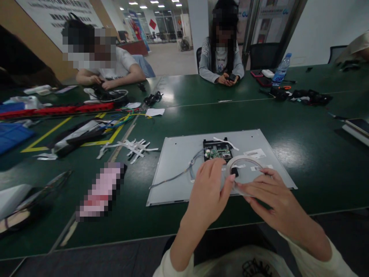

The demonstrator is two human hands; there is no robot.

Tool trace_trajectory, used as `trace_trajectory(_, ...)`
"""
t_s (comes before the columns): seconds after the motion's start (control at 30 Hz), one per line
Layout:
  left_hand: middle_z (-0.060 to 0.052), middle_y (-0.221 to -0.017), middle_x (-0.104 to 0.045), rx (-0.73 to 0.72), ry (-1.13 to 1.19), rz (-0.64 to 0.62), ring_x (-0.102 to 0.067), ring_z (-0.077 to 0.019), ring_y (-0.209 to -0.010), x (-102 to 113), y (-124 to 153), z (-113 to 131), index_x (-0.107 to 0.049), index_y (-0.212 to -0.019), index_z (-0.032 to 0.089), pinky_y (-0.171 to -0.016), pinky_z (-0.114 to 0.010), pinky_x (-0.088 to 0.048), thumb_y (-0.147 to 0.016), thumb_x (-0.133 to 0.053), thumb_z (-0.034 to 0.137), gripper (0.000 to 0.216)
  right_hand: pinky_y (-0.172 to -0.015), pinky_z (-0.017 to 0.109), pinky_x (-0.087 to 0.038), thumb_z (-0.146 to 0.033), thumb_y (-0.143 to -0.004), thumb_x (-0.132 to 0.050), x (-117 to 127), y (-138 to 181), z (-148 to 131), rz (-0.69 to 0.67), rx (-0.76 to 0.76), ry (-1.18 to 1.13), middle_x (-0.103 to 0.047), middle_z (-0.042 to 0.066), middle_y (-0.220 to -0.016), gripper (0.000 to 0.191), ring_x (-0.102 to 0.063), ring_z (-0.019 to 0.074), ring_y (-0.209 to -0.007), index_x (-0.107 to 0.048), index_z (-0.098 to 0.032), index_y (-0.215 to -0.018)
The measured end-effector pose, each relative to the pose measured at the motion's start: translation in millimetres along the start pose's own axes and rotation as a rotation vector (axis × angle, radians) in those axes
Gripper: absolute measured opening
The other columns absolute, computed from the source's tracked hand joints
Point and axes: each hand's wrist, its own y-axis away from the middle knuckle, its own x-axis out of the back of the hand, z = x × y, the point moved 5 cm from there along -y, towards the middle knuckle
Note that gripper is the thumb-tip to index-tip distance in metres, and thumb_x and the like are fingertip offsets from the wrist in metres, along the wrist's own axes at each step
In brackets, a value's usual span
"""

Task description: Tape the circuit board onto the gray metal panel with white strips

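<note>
A grey metal panel (178,169) lies flat on the green table in front of me. It carries a small green circuit board (216,152) and a grey cable (184,172) that runs off its left side. A roll of clear tape (245,161) is held just above the panel's near right part. My left hand (209,190) pinches the roll's left edge with thumb and fingertips. My right hand (271,196) grips the roll from the right and below, fingers closed on it.
Cut white tape strips (132,148) lie left of the panel. Red bars (57,110), coloured wires and yellow floor-tape lines are further left. Two other people sit at the far side; one holds a phone. A water bottle (281,70) and black parts stand at the far right.
</note>
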Motion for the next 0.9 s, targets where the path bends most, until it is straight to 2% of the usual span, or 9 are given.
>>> trace_trajectory(0.13, -0.006, -0.088, -0.063, 0.063, -0.078, -0.130, -0.059, -0.0214, -0.087, -13, -5, 2, -0.053, -0.093, 0.017, -0.099, -0.048, -0.038, -0.095, -0.037, 0.030, 0.021, -0.099, 0.044, -0.033, -0.015, -0.088, -0.052, -1, 0, 2, 0.004, -0.007, 0.044, -0.072, 0.001, -0.092, 0.024, -0.061, 0.0133, -0.078, -0.065, -0.023, -0.107)
trace_trajectory(0.2, -0.003, -0.076, -0.062, 0.071, -0.146, -0.161, -0.060, -0.0197, -0.078, -16, -1, 4, -0.054, -0.083, 0.018, -0.102, -0.051, -0.034, -0.095, -0.038, 0.031, 0.024, -0.100, 0.044, -0.033, -0.016, -0.088, -0.052, -2, 1, 5, 0.002, -0.015, 0.057, -0.072, 0.001, -0.092, 0.023, -0.061, 0.0138, -0.078, -0.066, -0.023, -0.105)
trace_trajectory(0.3, -0.001, -0.064, -0.059, 0.049, -0.198, -0.186, -0.059, -0.0184, -0.066, -19, 7, 12, -0.054, -0.075, 0.019, -0.100, -0.051, -0.037, -0.092, -0.043, 0.034, 0.026, -0.100, 0.045, -0.034, -0.016, -0.088, -0.052, -6, 3, 9, -0.009, -0.013, 0.071, -0.072, 0.002, -0.092, 0.023, -0.062, 0.0146, -0.078, -0.067, -0.024, -0.104)
trace_trajectory(0.5, -0.001, -0.054, -0.058, 0.036, -0.260, -0.191, -0.058, -0.0169, -0.051, -28, 20, 26, -0.057, -0.084, 0.016, -0.093, -0.043, -0.048, -0.091, -0.042, 0.023, 0.017, -0.099, 0.045, -0.034, -0.016, -0.089, -0.051, -10, 6, 11, -0.002, -0.027, 0.079, -0.072, 0.002, -0.091, 0.030, -0.060, 0.0155, -0.079, -0.064, -0.025, -0.114)
trace_trajectory(0.67, -0.002, -0.055, -0.062, 0.019, -0.220, -0.154, -0.060, -0.0168, -0.050, -32, 22, 32, -0.055, -0.088, 0.015, -0.091, -0.041, -0.051, -0.091, -0.037, 0.016, 0.018, -0.098, 0.045, -0.034, -0.016, -0.088, -0.051, -10, 7, 10, 0.036, -0.031, 0.097, -0.072, 0.002, -0.092, 0.033, -0.061, 0.0157, -0.079, -0.062, -0.025, -0.117)
trace_trajectory(0.9, -0.002, -0.056, -0.063, -0.025, -0.176, -0.147, -0.059, -0.0161, -0.048, -34, 23, 39, -0.056, -0.090, 0.015, -0.085, -0.040, -0.053, -0.087, -0.040, 0.010, 0.017, -0.096, 0.044, -0.038, -0.015, -0.088, -0.050, -10, 10, 8, 0.088, -0.013, 0.084, -0.072, 0.003, -0.091, 0.035, -0.062, 0.0155, -0.077, -0.062, -0.025, -0.119)
